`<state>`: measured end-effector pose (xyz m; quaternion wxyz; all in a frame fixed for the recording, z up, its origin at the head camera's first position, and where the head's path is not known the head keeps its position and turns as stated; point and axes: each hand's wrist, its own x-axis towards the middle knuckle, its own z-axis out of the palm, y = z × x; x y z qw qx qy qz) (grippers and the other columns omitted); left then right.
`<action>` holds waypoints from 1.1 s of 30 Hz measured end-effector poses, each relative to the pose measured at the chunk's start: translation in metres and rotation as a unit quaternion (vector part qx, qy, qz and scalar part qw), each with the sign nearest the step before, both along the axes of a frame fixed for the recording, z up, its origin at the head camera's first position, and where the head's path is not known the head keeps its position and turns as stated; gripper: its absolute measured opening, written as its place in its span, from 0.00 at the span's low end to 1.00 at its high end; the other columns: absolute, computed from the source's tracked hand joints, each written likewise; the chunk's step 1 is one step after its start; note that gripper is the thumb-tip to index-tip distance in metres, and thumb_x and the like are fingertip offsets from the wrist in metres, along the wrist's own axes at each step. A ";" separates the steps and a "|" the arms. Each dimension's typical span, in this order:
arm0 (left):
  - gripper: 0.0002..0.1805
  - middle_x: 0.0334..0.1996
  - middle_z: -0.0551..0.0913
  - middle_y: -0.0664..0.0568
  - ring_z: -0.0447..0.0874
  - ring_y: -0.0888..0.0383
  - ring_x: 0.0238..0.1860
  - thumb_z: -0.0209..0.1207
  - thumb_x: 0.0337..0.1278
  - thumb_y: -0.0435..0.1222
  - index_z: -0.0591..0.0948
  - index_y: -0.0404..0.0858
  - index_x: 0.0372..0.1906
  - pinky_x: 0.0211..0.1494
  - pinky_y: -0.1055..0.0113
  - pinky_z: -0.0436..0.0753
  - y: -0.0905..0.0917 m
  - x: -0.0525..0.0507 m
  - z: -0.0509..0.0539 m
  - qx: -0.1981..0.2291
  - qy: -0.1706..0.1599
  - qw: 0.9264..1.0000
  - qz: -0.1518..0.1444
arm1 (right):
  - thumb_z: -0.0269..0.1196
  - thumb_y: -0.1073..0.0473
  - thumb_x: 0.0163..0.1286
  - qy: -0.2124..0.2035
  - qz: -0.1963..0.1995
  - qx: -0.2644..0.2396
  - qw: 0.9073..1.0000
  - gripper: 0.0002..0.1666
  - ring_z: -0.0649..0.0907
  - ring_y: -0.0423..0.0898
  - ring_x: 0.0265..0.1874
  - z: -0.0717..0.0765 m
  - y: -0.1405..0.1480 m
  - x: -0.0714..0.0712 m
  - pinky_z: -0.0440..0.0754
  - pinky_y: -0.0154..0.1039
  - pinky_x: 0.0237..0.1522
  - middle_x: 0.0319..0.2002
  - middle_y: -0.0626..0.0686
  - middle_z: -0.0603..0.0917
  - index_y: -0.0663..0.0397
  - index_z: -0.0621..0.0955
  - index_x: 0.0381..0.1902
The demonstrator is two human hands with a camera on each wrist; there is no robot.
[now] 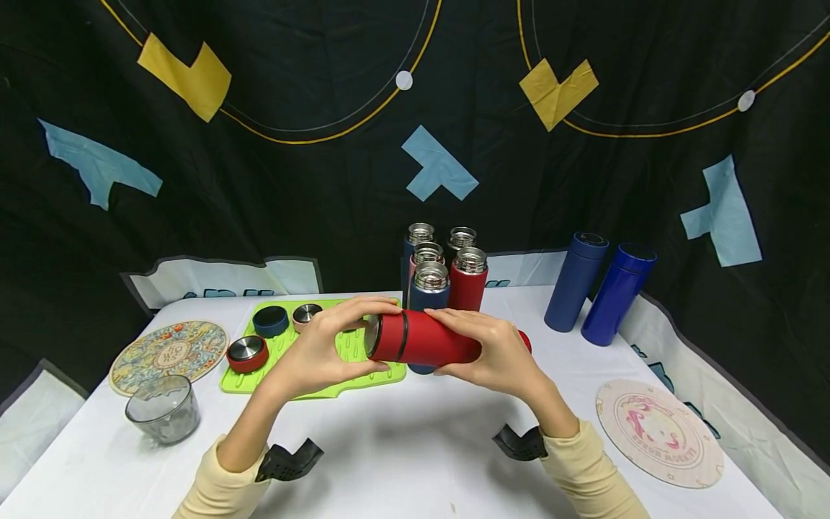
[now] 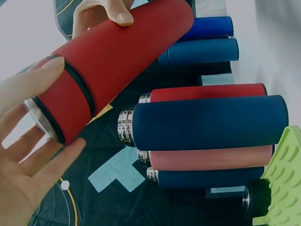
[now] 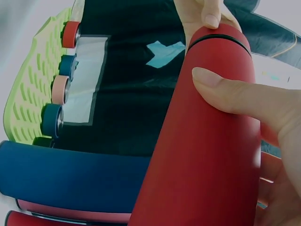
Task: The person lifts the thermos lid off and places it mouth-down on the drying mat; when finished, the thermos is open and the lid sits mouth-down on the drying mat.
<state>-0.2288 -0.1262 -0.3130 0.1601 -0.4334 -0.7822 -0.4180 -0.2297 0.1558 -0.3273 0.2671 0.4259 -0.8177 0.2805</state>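
A red thermos flask (image 1: 436, 337) is held lengthwise above the table, its lid (image 1: 391, 337) toward the left and a dark ring between lid and body. My left hand (image 1: 318, 353) grips the lid, thumb pressed near the ring and fingers on the other side. Around the flask's body curls my right hand (image 1: 499, 349), with its thumb (image 3: 225, 92) along the near side. Behind the flask stand several lidless thermoses, among them a dark blue one (image 1: 429, 292) and a red one (image 1: 468, 285). Their steel necks show.
At left, a green drying mat (image 1: 243, 382) bears several lids, including a red one (image 1: 247, 355). Nearby are a glass bowl (image 1: 165, 411) and a patterned round mat (image 1: 168, 353). Two blue flasks (image 1: 577, 281) stand back right, above a pink round mat (image 1: 658, 432).
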 end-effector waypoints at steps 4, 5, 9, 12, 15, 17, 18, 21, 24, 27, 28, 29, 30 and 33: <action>0.39 0.63 0.73 0.55 0.73 0.56 0.60 0.76 0.39 0.31 0.75 0.49 0.62 0.50 0.58 0.83 0.000 0.000 0.001 0.003 0.008 1.000 0.002 | 0.81 0.54 0.43 0.003 -0.002 -0.002 1.000 0.45 0.80 0.48 0.55 0.000 0.000 0.000 0.82 0.49 0.50 0.56 0.51 0.81 0.49 0.78 0.62; 0.39 0.62 0.73 0.55 0.73 0.56 0.60 0.76 0.38 0.31 0.75 0.49 0.62 0.49 0.58 0.83 0.000 0.000 0.001 0.006 0.007 1.000 0.005 | 0.81 0.54 0.43 0.007 -0.003 -0.002 1.000 0.45 0.80 0.48 0.55 0.000 0.000 0.000 0.82 0.49 0.50 0.56 0.51 0.81 0.49 0.78 0.62; 0.39 0.59 0.75 0.57 0.75 0.56 0.57 0.77 0.39 0.35 0.75 0.50 0.62 0.46 0.60 0.84 0.001 0.000 0.000 0.018 -0.011 0.999 0.028 | 0.81 0.54 0.42 0.037 -0.013 0.001 0.999 0.45 0.80 0.50 0.55 -0.001 -0.003 0.000 0.82 0.49 0.50 0.56 0.53 0.81 0.50 0.78 0.62; 0.38 0.57 0.77 0.58 0.77 0.56 0.53 0.76 0.40 0.39 0.75 0.49 0.62 0.44 0.64 0.85 0.002 0.001 0.000 0.027 -0.036 0.998 0.050 | 0.81 0.53 0.42 0.068 -0.028 0.011 0.997 0.45 0.81 0.50 0.54 -0.002 -0.004 -0.001 0.82 0.49 0.49 0.56 0.53 0.81 0.50 0.78 0.62; 0.36 0.52 0.80 0.57 0.80 0.57 0.47 0.75 0.42 0.43 0.75 0.49 0.61 0.41 0.66 0.85 0.002 0.000 -0.001 0.028 -0.060 0.995 0.074 | 0.81 0.53 0.42 0.100 -0.042 0.021 0.994 0.45 0.81 0.51 0.54 -0.003 -0.006 -0.002 0.82 0.49 0.49 0.55 0.53 0.81 0.48 0.78 0.62; 0.35 0.49 0.81 0.56 0.80 0.57 0.45 0.75 0.43 0.44 0.75 0.50 0.61 0.40 0.67 0.85 0.002 0.000 -0.002 0.026 -0.070 0.993 0.088 | 0.81 0.54 0.42 0.116 -0.050 0.026 0.992 0.45 0.81 0.51 0.54 -0.003 -0.006 -0.003 0.82 0.49 0.49 0.55 0.53 0.81 0.47 0.78 0.62; 0.34 0.48 0.81 0.56 0.81 0.57 0.44 0.74 0.44 0.45 0.75 0.50 0.60 0.39 0.67 0.85 0.003 0.000 -0.002 0.025 -0.072 0.993 0.092 | 0.81 0.54 0.42 0.122 -0.052 0.027 0.991 0.45 0.81 0.51 0.54 -0.003 -0.006 -0.003 0.82 0.49 0.48 0.55 0.53 0.81 0.47 0.78 0.62; 0.34 0.49 0.81 0.56 0.80 0.57 0.46 0.74 0.44 0.45 0.75 0.51 0.61 0.41 0.66 0.85 0.003 0.000 -0.001 0.021 -0.074 0.993 0.088 | 0.80 0.54 0.42 0.121 -0.053 0.027 0.991 0.45 0.81 0.51 0.54 -0.003 -0.006 -0.003 0.82 0.50 0.49 0.55 0.53 0.81 0.47 0.78 0.62; 0.37 0.54 0.79 0.57 0.78 0.57 0.51 0.74 0.44 0.43 0.74 0.50 0.63 0.45 0.65 0.84 0.003 0.000 -0.001 0.017 -0.058 0.996 0.068 | 0.81 0.53 0.42 0.095 -0.042 0.021 0.994 0.45 0.81 0.51 0.53 -0.003 -0.004 -0.002 0.82 0.49 0.49 0.55 0.53 0.81 0.48 0.78 0.61; 0.39 0.58 0.76 0.58 0.75 0.57 0.56 0.76 0.41 0.40 0.73 0.50 0.63 0.47 0.63 0.84 0.002 0.000 -0.001 0.010 -0.028 0.999 0.043 | 0.81 0.54 0.42 0.051 -0.022 0.009 0.998 0.45 0.81 0.50 0.54 -0.002 -0.001 -0.002 0.82 0.49 0.50 0.55 0.53 0.81 0.50 0.78 0.61; 0.39 0.59 0.75 0.58 0.74 0.57 0.58 0.76 0.41 0.39 0.73 0.50 0.63 0.47 0.62 0.84 0.001 -0.001 -0.001 0.008 -0.017 0.999 0.034 | 0.81 0.54 0.42 0.038 -0.016 0.005 0.999 0.45 0.81 0.50 0.54 -0.002 -0.001 -0.001 0.82 0.49 0.50 0.56 0.52 0.81 0.50 0.78 0.61; 0.39 0.60 0.75 0.57 0.73 0.57 0.59 0.76 0.40 0.37 0.74 0.50 0.63 0.48 0.61 0.84 0.001 -0.001 -0.001 0.007 -0.008 1.000 0.026 | 0.81 0.54 0.42 0.024 -0.011 0.000 1.000 0.45 0.81 0.49 0.54 -0.002 0.000 -0.001 0.82 0.49 0.50 0.56 0.52 0.81 0.50 0.78 0.61; 0.39 0.61 0.74 0.55 0.73 0.56 0.59 0.76 0.40 0.36 0.74 0.50 0.63 0.48 0.60 0.84 0.001 -0.001 0.000 0.006 -0.001 1.000 0.018 | 0.81 0.55 0.42 0.013 -0.006 -0.003 1.000 0.45 0.80 0.49 0.54 -0.001 0.000 -0.001 0.82 0.48 0.50 0.56 0.51 0.81 0.49 0.78 0.61; 0.39 0.62 0.74 0.52 0.72 0.55 0.60 0.76 0.40 0.33 0.75 0.48 0.63 0.48 0.60 0.84 0.000 -0.001 0.000 0.005 0.012 1.000 0.007 | 0.81 0.54 0.42 -0.004 -0.001 -0.005 1.000 0.45 0.80 0.48 0.55 0.000 0.001 0.000 0.82 0.48 0.50 0.56 0.50 0.81 0.49 0.78 0.62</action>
